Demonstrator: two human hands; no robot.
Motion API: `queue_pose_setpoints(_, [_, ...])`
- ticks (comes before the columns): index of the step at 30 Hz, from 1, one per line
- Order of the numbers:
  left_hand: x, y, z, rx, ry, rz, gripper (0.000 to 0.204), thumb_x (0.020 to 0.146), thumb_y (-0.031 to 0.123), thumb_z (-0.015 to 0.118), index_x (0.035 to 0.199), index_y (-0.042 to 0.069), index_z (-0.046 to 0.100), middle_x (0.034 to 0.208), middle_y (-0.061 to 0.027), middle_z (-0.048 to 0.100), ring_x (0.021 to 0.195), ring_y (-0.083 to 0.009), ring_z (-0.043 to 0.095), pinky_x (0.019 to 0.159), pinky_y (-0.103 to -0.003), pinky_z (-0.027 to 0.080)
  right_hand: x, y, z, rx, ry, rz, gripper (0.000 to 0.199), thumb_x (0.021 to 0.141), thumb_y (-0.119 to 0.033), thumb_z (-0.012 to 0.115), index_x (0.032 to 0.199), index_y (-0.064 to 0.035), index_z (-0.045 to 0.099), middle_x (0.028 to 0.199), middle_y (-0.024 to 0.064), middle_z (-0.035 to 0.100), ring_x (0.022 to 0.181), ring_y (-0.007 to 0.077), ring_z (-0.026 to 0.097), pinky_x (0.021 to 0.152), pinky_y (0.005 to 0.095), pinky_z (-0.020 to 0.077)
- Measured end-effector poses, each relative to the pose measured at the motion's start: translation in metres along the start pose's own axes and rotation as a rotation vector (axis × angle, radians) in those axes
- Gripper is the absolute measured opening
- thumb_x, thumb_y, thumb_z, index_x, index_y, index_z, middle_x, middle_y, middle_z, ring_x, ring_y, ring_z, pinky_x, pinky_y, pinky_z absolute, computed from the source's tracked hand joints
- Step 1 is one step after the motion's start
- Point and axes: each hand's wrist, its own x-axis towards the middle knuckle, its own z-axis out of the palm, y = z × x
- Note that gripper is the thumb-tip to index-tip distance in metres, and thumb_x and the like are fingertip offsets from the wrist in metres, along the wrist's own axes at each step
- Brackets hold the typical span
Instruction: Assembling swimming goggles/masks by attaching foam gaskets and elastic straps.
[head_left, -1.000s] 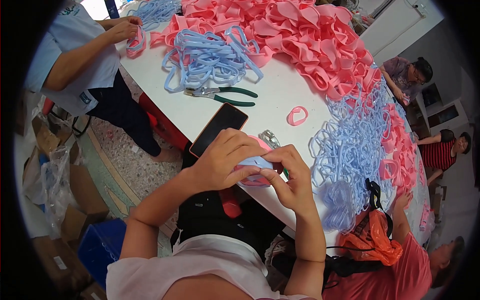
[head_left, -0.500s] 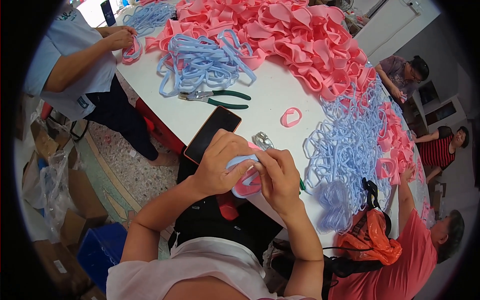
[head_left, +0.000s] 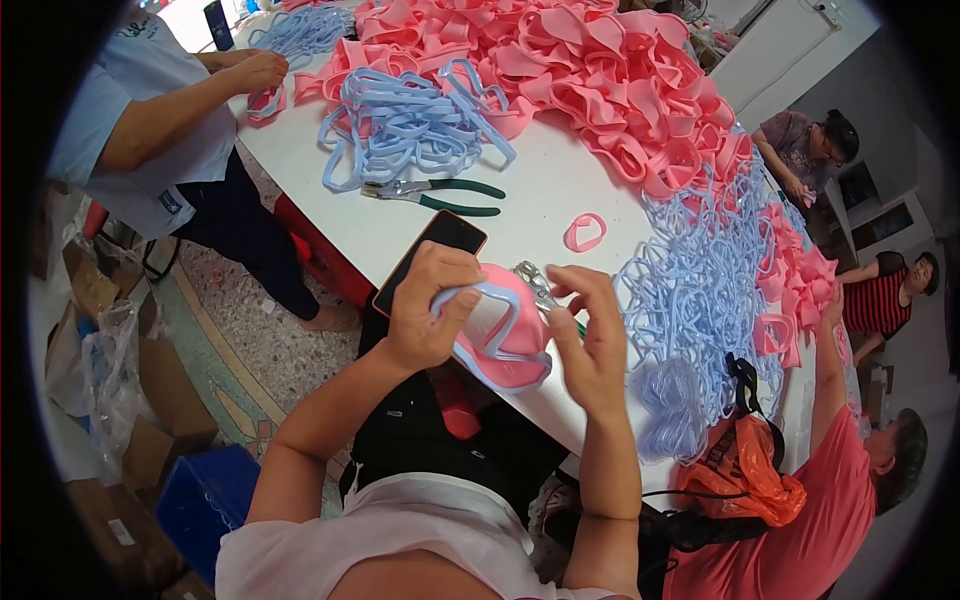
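My left hand [head_left: 432,305] is closed on a soft pink goggle skirt [head_left: 508,335] with a light blue frame strip [head_left: 497,289] along its rim. The thumb lies over the strip on the left side, and the skirt's nose bend faces right. Just right of it, apart from the skirt, my right hand [head_left: 593,345] is open, thumb and fingers spread. Beside those fingers lies a metal-jawed tool [head_left: 534,280], its green handle partly hidden by the hand. A black phone [head_left: 440,240] with an orange edge rests under and behind my left hand.
Green-handled pliers [head_left: 440,192] lie beyond the phone, near a bundle of blue frame strips [head_left: 405,125]. A pink loop [head_left: 584,232] sits mid-table. Pink skirts [head_left: 600,90] are heaped behind; tangled blue strips [head_left: 690,300] spread right. Co-workers stand left and sit right.
My right hand has let go of the goggle skirt and moved right, its fingers spreading. The left hand keeps hold of the skirt, which now shows more of its blue rim.
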Motion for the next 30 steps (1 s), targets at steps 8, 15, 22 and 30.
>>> queue_pose_setpoints(8, [0.001,0.004,-0.007,-0.193,0.007,-0.058,0.014,0.093,0.012,0.062,0.102,0.001,0.06,0.097,-0.0126,0.062,0.087,-0.0211,0.055,0.077,-0.03,0.045,-0.007,0.006,-0.018,0.62,-0.416,0.397,0.051,0.082,-0.008,0.073,0.127,0.0031,0.052,0.098,0.002,0.062,0.093,0.0115,0.056,0.087,0.0299,0.0422])
queue_pose_setpoints(15, [0.006,0.013,0.006,-0.002,-0.043,0.095,0.017,0.09,0.014,0.066,0.101,0.002,0.062,0.094,-0.0128,0.063,0.081,-0.0242,0.056,0.073,-0.033,0.045,-0.004,0.01,0.008,-0.43,-0.091,0.172,0.041,0.073,-0.001,0.068,0.112,-0.005,0.056,0.085,0.0137,0.056,0.077,0.0273,0.058,0.073,0.0369,0.0466])
queue_pose_setpoints(22, [-0.012,0.001,0.01,0.102,0.149,0.063,0.02,0.093,0.017,0.063,0.105,0.002,0.057,0.094,-0.0128,0.06,0.083,-0.0229,0.053,0.077,-0.032,0.042,-0.016,-0.023,-0.002,-0.533,0.066,-0.159,0.03,0.081,-0.01,0.069,0.109,-0.002,0.06,0.101,0.01,0.061,0.089,0.0272,0.055,0.083,0.0383,0.0387])
queue_pose_setpoints(30, [-0.021,0.008,0.034,-0.15,0.352,-0.075,0.022,0.093,0.018,0.063,0.107,0.001,0.058,0.094,-0.0106,0.054,0.086,-0.0214,0.049,0.076,-0.031,0.041,-0.02,-0.021,0.028,-0.665,0.046,-0.14,0.018,0.084,-0.01,0.064,0.101,-0.0048,0.061,0.093,0.006,0.058,0.094,0.0259,0.052,0.093,0.0477,0.0285])
